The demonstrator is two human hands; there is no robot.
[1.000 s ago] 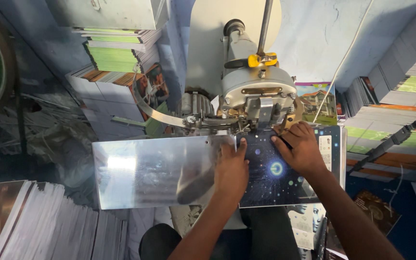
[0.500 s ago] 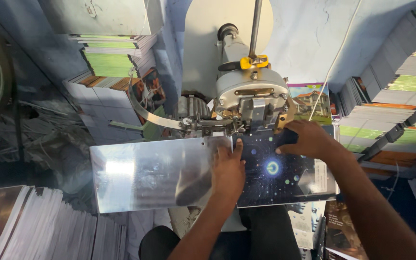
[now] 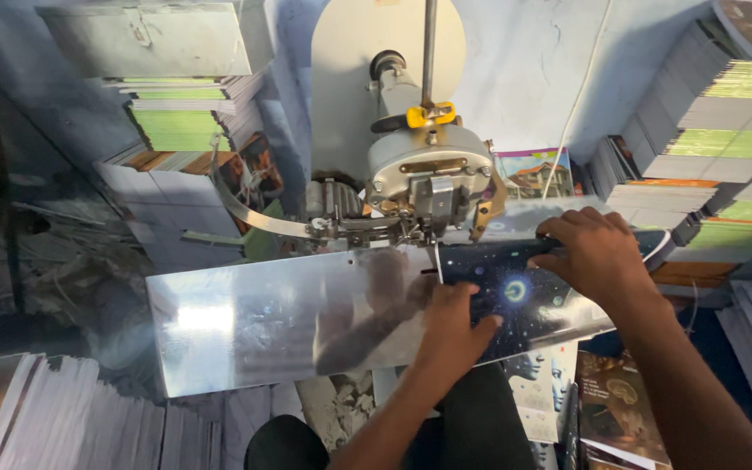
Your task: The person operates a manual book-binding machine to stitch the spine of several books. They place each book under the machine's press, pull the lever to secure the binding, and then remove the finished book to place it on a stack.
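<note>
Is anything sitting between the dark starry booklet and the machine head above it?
Nothing visible. The booklet lies on the shiny metal table, its top edge under the machine head. The left hand and right hand press directly on it.

- Machine table (image 3: 245,322): polished sheet metal, mirror-glossy.
- Booklet (image 3: 524,292), lying on that table: glossy printed paper cover.
- Machine head (image 3: 428,170), above the table: smooth, dull grey metal.
</note>
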